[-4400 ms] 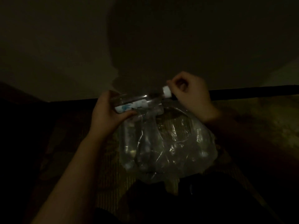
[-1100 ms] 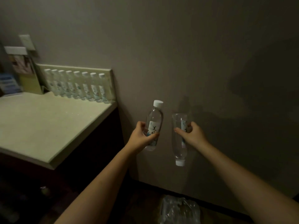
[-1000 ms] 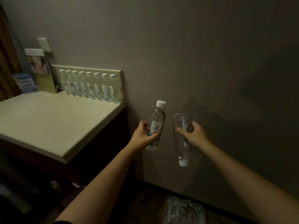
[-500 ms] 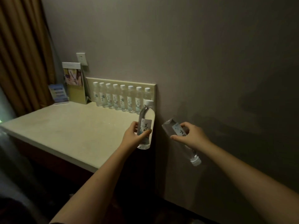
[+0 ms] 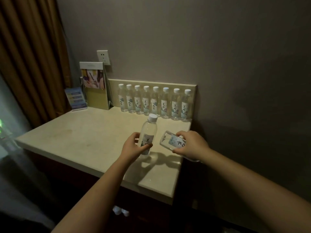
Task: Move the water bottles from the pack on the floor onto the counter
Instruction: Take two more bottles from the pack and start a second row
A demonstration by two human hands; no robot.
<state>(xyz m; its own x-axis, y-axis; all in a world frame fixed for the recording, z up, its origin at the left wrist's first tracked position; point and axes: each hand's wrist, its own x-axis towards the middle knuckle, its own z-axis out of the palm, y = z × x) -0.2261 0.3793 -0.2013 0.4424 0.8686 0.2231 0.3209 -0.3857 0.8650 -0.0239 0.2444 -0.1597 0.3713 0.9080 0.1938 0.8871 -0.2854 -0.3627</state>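
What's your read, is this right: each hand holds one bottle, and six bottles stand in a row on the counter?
Not quite: the head view shows eight bottles in the row on the counter, not six. The left hand and right hand each hold one bottle.

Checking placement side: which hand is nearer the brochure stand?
Left. The left hand is right of the brochure stand, toward the camera; the right hand is farther right.
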